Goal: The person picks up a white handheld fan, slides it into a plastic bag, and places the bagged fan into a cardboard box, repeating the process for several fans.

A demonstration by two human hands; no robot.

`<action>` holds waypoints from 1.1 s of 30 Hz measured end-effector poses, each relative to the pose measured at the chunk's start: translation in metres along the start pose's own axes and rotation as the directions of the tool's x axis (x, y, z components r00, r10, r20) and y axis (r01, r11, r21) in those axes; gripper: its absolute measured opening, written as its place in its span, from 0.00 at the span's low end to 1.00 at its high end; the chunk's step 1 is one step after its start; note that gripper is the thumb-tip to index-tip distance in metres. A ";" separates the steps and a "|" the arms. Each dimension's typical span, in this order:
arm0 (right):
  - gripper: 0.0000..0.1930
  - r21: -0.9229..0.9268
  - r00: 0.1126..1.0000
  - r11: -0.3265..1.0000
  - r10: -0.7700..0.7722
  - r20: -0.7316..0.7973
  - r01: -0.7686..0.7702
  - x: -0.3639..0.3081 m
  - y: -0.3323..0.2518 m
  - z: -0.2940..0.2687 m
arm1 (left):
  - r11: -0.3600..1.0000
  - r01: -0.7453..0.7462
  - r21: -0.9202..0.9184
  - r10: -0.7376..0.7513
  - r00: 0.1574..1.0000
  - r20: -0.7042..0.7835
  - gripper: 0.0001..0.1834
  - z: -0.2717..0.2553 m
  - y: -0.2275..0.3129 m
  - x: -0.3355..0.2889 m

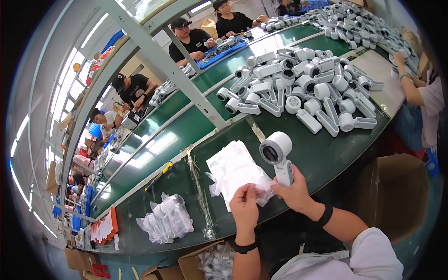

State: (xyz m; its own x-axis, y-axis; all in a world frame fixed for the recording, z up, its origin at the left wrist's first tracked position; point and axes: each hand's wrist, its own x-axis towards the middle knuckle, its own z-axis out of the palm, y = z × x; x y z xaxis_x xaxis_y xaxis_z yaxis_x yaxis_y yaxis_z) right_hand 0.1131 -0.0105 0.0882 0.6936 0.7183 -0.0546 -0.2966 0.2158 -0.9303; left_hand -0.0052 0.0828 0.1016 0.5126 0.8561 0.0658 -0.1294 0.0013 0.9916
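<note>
As the head view shows it, the right hand is closed around the grip of a white handheld fan, whose round head points toward eleven o'clock from that hand, its dark ring facing the left. The left hand, near it but apart, pinches the film of a clear plastic bag between its fingertips; the film reaches across to the right thumb, though I cannot tell whether that thumb grips it too. Both wrists wear black bands.

Between eleven and twelve o'clock from the left hand, a stack of white plastic bags lies on the dark green worktable. Between eight and nine lies a bundle of filled translucent bags; between nine and ten, a slim yellow and dark hand tool. Farther off, near nine, stands a row of orange and white cartons. At seven o'clock, below the table edge, a cardboard box holds bagged pieces.

From the right hand, a big heap of white fans fills one o'clock, and a large brown carton stands at three. Toward eleven, co-workers sit beyond the green conveyor belt, one beside a blue tray.
</note>
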 end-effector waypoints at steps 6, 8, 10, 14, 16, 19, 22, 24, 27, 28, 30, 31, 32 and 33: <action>0.20 -0.232 0.985 0.960 -0.168 -0.036 0.156 0.003 -0.002 -0.005 | 0.997 0.081 0.004 -0.081 0.997 -0.015 0.09 0.002 0.015 -0.007; 0.20 -0.247 0.978 0.954 -0.193 -0.075 0.169 0.001 -0.009 -0.005 | 0.960 -0.009 0.280 -0.007 0.998 0.056 0.10 0.003 0.014 -0.010; 0.21 -0.253 0.979 0.953 -0.191 -0.064 0.169 0.001 -0.016 -0.007 | 0.945 -0.087 0.316 0.075 0.996 0.050 0.09 -0.003 0.006 -0.006; 0.25 -0.207 0.995 0.975 -0.068 0.073 0.082 -0.013 -0.028 -0.023 | 0.983 -0.099 0.153 0.116 0.988 -0.103 0.07 0.004 0.003 -0.005; 0.25 -0.208 0.994 0.975 -0.055 0.096 0.074 -0.028 -0.033 -0.038 | 0.976 -0.115 0.184 0.131 0.988 -0.077 0.07 0.005 -0.001 -0.006; 0.27 -0.245 0.951 0.969 0.074 0.300 0.002 -0.041 -0.044 -0.087 | 0.957 -0.160 0.240 0.173 0.984 -0.035 0.06 0.008 -0.003 -0.004; 0.32 -0.357 0.831 0.933 0.239 0.503 -0.052 -0.051 -0.078 -0.094 | 0.946 -0.182 0.267 0.186 0.982 0.010 0.06 0.012 0.000 -0.006; 0.41 -0.502 0.768 0.863 0.361 0.529 -0.060 -0.050 -0.089 -0.090 | 0.947 -0.182 0.265 0.177 0.983 0.040 0.06 0.011 0.002 -0.007; 0.46 -0.571 0.757 0.805 0.471 0.453 -0.159 -0.036 -0.086 -0.085 | 0.965 -0.140 0.221 0.122 0.988 0.092 0.06 0.008 0.004 -0.007; 0.48 -0.560 0.725 0.814 0.478 0.497 -0.153 -0.029 -0.079 -0.087 | 0.976 -0.131 0.173 0.110 0.986 0.128 0.05 0.005 0.006 -0.007; 0.47 -0.595 0.663 0.796 0.507 0.550 -0.115 -0.020 -0.071 -0.086 | 0.984 -0.123 0.128 0.102 0.982 0.160 0.05 0.001 0.012 -0.008; 0.45 -0.626 0.596 0.776 0.538 0.596 -0.075 -0.016 -0.067 -0.085 | 0.977 -0.143 0.161 0.108 0.972 0.207 0.05 0.000 0.016 -0.009; 0.40 -0.595 0.569 0.800 0.526 0.632 -0.078 -0.014 -0.063 -0.084 | 0.967 -0.163 0.193 0.111 0.961 0.254 0.06 -0.001 0.018 -0.009; 0.40 -0.594 0.570 0.801 0.523 0.634 -0.074 -0.013 -0.058 -0.083 | 0.967 -0.166 0.194 0.114 0.960 0.254 0.06 -0.002 0.019 -0.009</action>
State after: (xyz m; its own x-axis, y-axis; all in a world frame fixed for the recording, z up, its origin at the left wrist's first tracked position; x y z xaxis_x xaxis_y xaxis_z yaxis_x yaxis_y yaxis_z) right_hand 0.1762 -0.0872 0.1126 -0.1763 0.9413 -0.2878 0.1010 -0.2736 -0.9565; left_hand -0.0144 0.0763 0.1200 0.6930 0.6912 0.2049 -0.0458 -0.2415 0.9693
